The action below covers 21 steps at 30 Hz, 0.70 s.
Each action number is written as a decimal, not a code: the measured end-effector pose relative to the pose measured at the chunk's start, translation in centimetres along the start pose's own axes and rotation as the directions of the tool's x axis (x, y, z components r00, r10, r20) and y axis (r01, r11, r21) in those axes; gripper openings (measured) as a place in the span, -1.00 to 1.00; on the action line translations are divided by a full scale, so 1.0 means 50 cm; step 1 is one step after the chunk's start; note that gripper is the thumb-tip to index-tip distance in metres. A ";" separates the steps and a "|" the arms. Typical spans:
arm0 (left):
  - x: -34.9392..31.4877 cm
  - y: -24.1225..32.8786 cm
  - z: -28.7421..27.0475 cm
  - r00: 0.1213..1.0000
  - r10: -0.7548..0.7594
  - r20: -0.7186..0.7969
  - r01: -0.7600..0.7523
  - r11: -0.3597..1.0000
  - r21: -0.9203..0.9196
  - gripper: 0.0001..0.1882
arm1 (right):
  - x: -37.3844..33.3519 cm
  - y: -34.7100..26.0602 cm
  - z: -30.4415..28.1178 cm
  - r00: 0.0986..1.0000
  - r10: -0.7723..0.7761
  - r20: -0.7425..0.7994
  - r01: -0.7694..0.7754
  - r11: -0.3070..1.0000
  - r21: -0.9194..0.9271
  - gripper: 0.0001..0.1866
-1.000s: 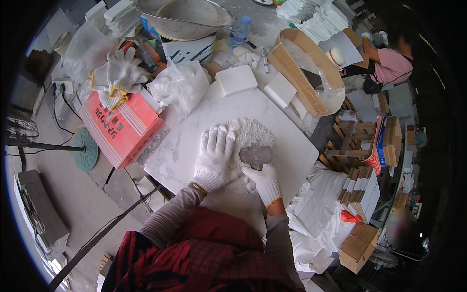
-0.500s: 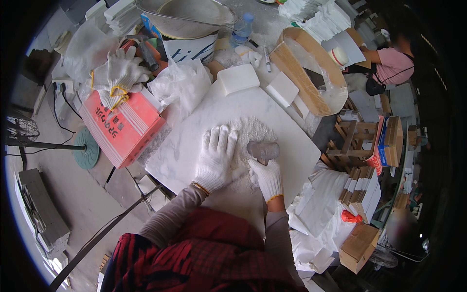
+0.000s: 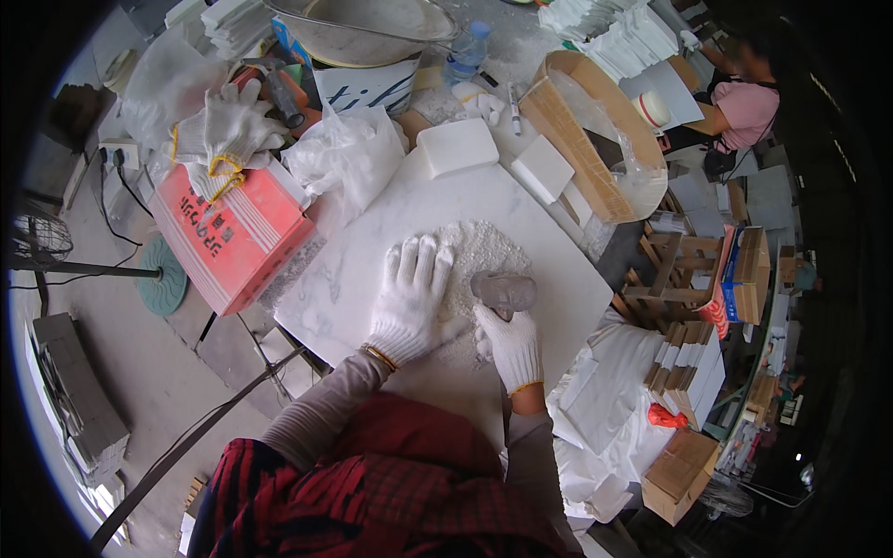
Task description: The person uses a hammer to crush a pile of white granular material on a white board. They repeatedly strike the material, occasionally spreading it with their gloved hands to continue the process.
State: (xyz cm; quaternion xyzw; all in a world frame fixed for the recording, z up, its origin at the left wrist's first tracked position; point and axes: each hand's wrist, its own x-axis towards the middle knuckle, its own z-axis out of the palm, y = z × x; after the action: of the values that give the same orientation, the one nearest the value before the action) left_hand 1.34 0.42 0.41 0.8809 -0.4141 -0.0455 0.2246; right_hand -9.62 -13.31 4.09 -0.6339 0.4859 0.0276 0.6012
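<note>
A mallet [image 3: 505,290] with a stubby grey-brown head is in my right hand [image 3: 513,346], whose gloved fingers wrap round its mostly hidden handle. The head is over the right side of a heap of white crumbs and powder [image 3: 479,244]. My left hand [image 3: 411,293], in a white knit glove, lies palm down with its fingers stretched out along the heap's left side. Whatever is under its palm is hidden. Beneath both hands is a pale marble slab [image 3: 339,279], dusted white around the heap.
White blocks [image 3: 458,147] rest at the slab's far edge, beside a cardboard tray [image 3: 581,139]. To the left are a red box [image 3: 233,237], spare gloves [image 3: 228,130] and a plastic bag [image 3: 344,158]. A basin [image 3: 372,28] and bottle [image 3: 468,51] stand behind. Another person [image 3: 744,112] is far right.
The mallet head has tipped slightly, showing more of its broad side, and my right hand has shifted a little. My left hand stays nearly where it was.
</note>
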 end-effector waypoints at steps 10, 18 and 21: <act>-0.008 -0.010 0.010 0.999 -0.009 -0.034 0.009 1.000 -0.006 0.12 | -0.042 -0.050 -0.012 0.997 -0.066 -0.031 0.070 0.980 0.186 -0.85; -0.008 -0.008 0.011 0.999 -0.003 -0.041 0.005 0.999 0.042 0.13 | 0.007 0.011 0.016 0.996 0.077 0.048 -0.077 0.997 0.010 -0.80; -0.008 -0.010 -0.001 1.000 -0.016 -0.010 0.016 1.000 0.008 0.13 | -0.010 -0.009 0.004 0.997 0.042 0.058 -0.045 0.997 0.064 -0.80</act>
State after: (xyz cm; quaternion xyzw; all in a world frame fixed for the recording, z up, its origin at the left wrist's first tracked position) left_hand 1.44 1.01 0.19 0.8854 -0.4061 -0.0412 0.2226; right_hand -9.49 -12.96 4.70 -0.6022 0.4831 0.0426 0.6341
